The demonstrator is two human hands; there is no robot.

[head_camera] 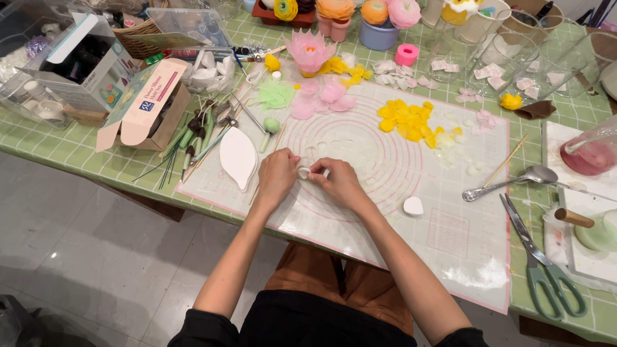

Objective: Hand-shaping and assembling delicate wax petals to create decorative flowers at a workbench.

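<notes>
While our left hand (276, 175) and right hand (339, 182) both pinch the small white petal piece (304, 171) over the near-left part of the silicone mat (385, 160), we judge squeezing too hard could tear or crease it.

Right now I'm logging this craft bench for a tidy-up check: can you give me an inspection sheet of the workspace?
Surface: green checked table under a translucent ringed mat.
Job's things: small white piece, pinched between both hands.
Clutter: yellow petals, pink petals, white leaf-shaped piece, spoon, green-handled scissors, open cardboard box.
Grips: left hand and right hand both closed on the piece.
Cables: nothing seen.
Surroundings: pale tiled floor.
</notes>
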